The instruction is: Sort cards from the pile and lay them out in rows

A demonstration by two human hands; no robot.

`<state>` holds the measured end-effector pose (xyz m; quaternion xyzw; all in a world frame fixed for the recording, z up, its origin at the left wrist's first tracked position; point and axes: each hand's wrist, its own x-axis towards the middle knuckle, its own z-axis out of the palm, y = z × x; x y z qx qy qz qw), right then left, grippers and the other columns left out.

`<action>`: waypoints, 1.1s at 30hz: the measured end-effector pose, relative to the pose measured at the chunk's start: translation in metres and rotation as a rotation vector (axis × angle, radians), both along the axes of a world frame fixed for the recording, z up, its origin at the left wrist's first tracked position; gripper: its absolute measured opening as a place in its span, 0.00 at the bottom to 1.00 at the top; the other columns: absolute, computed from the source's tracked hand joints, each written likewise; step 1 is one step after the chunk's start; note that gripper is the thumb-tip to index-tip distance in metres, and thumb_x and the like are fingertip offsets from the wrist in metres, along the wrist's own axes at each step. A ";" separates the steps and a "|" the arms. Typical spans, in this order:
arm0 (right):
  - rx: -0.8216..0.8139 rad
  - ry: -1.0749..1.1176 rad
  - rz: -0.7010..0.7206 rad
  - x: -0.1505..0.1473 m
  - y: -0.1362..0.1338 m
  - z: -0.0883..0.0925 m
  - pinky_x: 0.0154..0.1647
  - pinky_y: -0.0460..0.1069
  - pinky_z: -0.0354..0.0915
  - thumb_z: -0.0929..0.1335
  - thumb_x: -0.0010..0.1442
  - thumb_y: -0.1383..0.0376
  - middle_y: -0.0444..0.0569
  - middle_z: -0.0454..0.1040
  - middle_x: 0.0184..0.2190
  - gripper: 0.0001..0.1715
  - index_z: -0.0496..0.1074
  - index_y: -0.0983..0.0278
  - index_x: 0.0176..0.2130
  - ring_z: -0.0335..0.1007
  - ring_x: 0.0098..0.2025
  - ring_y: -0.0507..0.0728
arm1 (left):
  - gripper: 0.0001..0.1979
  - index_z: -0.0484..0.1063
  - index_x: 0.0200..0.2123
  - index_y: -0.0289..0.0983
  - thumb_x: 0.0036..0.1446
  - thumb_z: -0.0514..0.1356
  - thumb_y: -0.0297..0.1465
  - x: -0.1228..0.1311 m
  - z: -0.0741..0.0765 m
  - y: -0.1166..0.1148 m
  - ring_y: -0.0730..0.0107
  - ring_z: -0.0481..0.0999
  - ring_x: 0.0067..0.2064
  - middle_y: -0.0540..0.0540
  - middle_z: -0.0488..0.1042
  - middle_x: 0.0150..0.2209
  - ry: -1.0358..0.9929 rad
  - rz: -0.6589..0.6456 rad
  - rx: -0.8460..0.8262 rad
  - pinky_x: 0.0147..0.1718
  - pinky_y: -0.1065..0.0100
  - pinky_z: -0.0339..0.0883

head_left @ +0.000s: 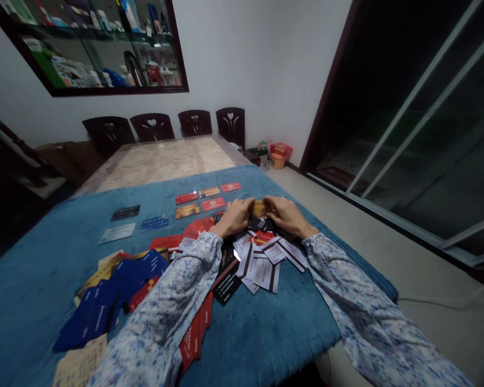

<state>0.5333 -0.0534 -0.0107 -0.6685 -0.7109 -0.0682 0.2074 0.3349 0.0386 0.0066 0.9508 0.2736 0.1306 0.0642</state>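
A gold card (pixel 260 208) is gripped at its two short sides, by my left hand (pixel 234 217) on one side and my right hand (pixel 287 216) on the other. Fingers and thumbs of both hands are closed on its edges. Right beneath my hands lies a black card (pixel 258 223), with a heap of white striped cards (pixel 267 274) spreading towards me. Beside my left forearm are black cards (pixel 227 279) and red cards (pixel 196 336). Beyond my left hand, two short rows include a red card (pixel 213 203) and another gold card (pixel 187 211).
Blue cards (pixel 100 306) lie fanned at left on the blue cloth (pixel 282 328). A black card (pixel 125 213), a blue card (pixel 154 223) and a silver card (pixel 118 233) lie apart further back. The table's edge runs along my right. Several dark chairs (pixel 230 124) line the wall.
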 end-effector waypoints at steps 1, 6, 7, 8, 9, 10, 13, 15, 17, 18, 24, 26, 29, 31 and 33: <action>-0.003 -0.008 0.009 0.001 0.001 -0.001 0.47 0.53 0.63 0.68 0.62 0.66 0.56 0.78 0.48 0.24 0.68 0.62 0.58 0.71 0.47 0.63 | 0.29 0.60 0.66 0.36 0.61 0.53 0.23 0.000 0.000 0.000 0.50 0.72 0.55 0.35 0.75 0.54 0.005 0.004 0.000 0.53 0.52 0.66; 0.003 -0.035 0.010 0.007 0.004 -0.007 0.49 0.56 0.64 0.68 0.62 0.64 0.58 0.76 0.50 0.31 0.65 0.63 0.63 0.68 0.50 0.65 | 0.28 0.62 0.64 0.35 0.59 0.54 0.23 0.002 -0.002 0.003 0.50 0.72 0.54 0.35 0.75 0.53 -0.016 -0.005 -0.008 0.53 0.50 0.66; -0.004 -0.043 0.001 0.007 0.004 -0.008 0.49 0.56 0.64 0.68 0.62 0.64 0.59 0.75 0.50 0.31 0.65 0.64 0.63 0.68 0.50 0.65 | 0.27 0.63 0.63 0.35 0.59 0.54 0.24 0.002 -0.002 0.004 0.49 0.72 0.54 0.34 0.75 0.53 -0.023 -0.008 -0.013 0.53 0.50 0.67; -0.011 -0.051 -0.008 0.008 0.004 -0.008 0.48 0.56 0.64 0.68 0.62 0.64 0.59 0.75 0.50 0.31 0.65 0.65 0.64 0.68 0.50 0.65 | 0.26 0.64 0.62 0.34 0.59 0.55 0.25 0.002 -0.003 0.005 0.49 0.72 0.54 0.34 0.75 0.52 -0.029 -0.011 -0.017 0.53 0.50 0.67; -0.019 -0.058 -0.016 0.008 0.005 -0.009 0.48 0.56 0.64 0.67 0.63 0.64 0.60 0.75 0.50 0.32 0.65 0.66 0.64 0.68 0.50 0.65 | 0.25 0.64 0.61 0.34 0.59 0.56 0.26 0.002 -0.004 0.006 0.48 0.72 0.54 0.33 0.75 0.52 -0.033 -0.013 -0.021 0.53 0.50 0.67; -0.025 -0.063 -0.020 0.008 0.005 -0.009 0.48 0.56 0.64 0.67 0.63 0.64 0.60 0.75 0.49 0.32 0.65 0.66 0.64 0.68 0.50 0.65 | 0.24 0.65 0.60 0.34 0.60 0.56 0.27 0.002 -0.004 0.007 0.48 0.72 0.54 0.33 0.75 0.52 -0.036 -0.014 -0.021 0.53 0.50 0.67; -0.037 -0.066 -0.016 0.009 0.005 -0.008 0.47 0.55 0.64 0.68 0.62 0.62 0.60 0.76 0.49 0.31 0.66 0.65 0.63 0.68 0.50 0.65 | 0.23 0.66 0.58 0.35 0.59 0.59 0.30 0.001 -0.004 0.008 0.47 0.71 0.55 0.34 0.75 0.53 -0.037 -0.017 -0.017 0.53 0.49 0.67; -0.049 -0.065 -0.012 0.009 0.004 -0.006 0.47 0.55 0.63 0.69 0.63 0.61 0.60 0.76 0.49 0.31 0.67 0.65 0.62 0.68 0.50 0.66 | 0.23 0.67 0.57 0.36 0.58 0.60 0.30 0.000 -0.004 0.009 0.47 0.71 0.55 0.35 0.74 0.53 -0.038 -0.011 -0.015 0.53 0.49 0.67; -0.062 -0.062 -0.009 0.009 0.003 -0.004 0.47 0.56 0.64 0.69 0.63 0.60 0.60 0.76 0.48 0.30 0.67 0.67 0.62 0.68 0.49 0.66 | 0.22 0.67 0.56 0.36 0.59 0.60 0.31 0.000 -0.003 0.009 0.48 0.71 0.54 0.35 0.74 0.52 -0.034 -0.005 -0.014 0.52 0.49 0.67; -0.069 -0.060 -0.005 0.009 0.003 -0.003 0.47 0.56 0.64 0.69 0.63 0.60 0.61 0.76 0.48 0.30 0.68 0.68 0.61 0.68 0.49 0.66 | 0.21 0.67 0.56 0.36 0.59 0.61 0.31 -0.001 -0.002 0.009 0.48 0.71 0.54 0.35 0.74 0.52 -0.027 -0.004 -0.012 0.52 0.49 0.66; -0.069 -0.070 0.034 0.012 0.001 0.000 0.48 0.57 0.64 0.68 0.64 0.57 0.60 0.75 0.48 0.28 0.69 0.66 0.60 0.66 0.50 0.66 | 0.16 0.70 0.51 0.35 0.62 0.60 0.34 -0.004 0.008 0.005 0.47 0.68 0.55 0.34 0.72 0.52 0.061 -0.035 0.074 0.53 0.48 0.65; -0.054 -0.086 0.041 0.014 0.002 0.000 0.48 0.57 0.65 0.69 0.63 0.56 0.59 0.74 0.49 0.27 0.70 0.64 0.59 0.65 0.50 0.66 | 0.15 0.71 0.50 0.34 0.62 0.59 0.34 -0.005 0.012 0.004 0.47 0.67 0.56 0.34 0.70 0.53 0.081 -0.047 0.096 0.53 0.48 0.64; -0.041 -0.110 0.062 0.016 0.003 0.000 0.48 0.57 0.65 0.69 0.62 0.56 0.59 0.72 0.52 0.26 0.72 0.63 0.57 0.65 0.51 0.66 | 0.14 0.71 0.49 0.36 0.62 0.60 0.34 -0.007 0.015 0.006 0.48 0.66 0.56 0.35 0.69 0.53 0.097 -0.073 0.098 0.52 0.49 0.64; -0.042 -0.121 0.079 0.016 0.005 0.001 0.47 0.58 0.65 0.70 0.62 0.56 0.59 0.72 0.53 0.25 0.73 0.62 0.56 0.65 0.51 0.66 | 0.13 0.72 0.48 0.36 0.62 0.61 0.34 -0.008 0.016 0.008 0.49 0.66 0.55 0.36 0.69 0.53 0.100 -0.084 0.091 0.52 0.50 0.64; -0.052 -0.125 0.087 0.015 0.006 0.002 0.47 0.57 0.65 0.70 0.61 0.57 0.59 0.72 0.52 0.24 0.73 0.62 0.55 0.65 0.51 0.66 | 0.12 0.72 0.47 0.36 0.61 0.61 0.34 -0.010 0.017 0.009 0.50 0.67 0.55 0.36 0.69 0.52 0.096 -0.089 0.085 0.52 0.51 0.63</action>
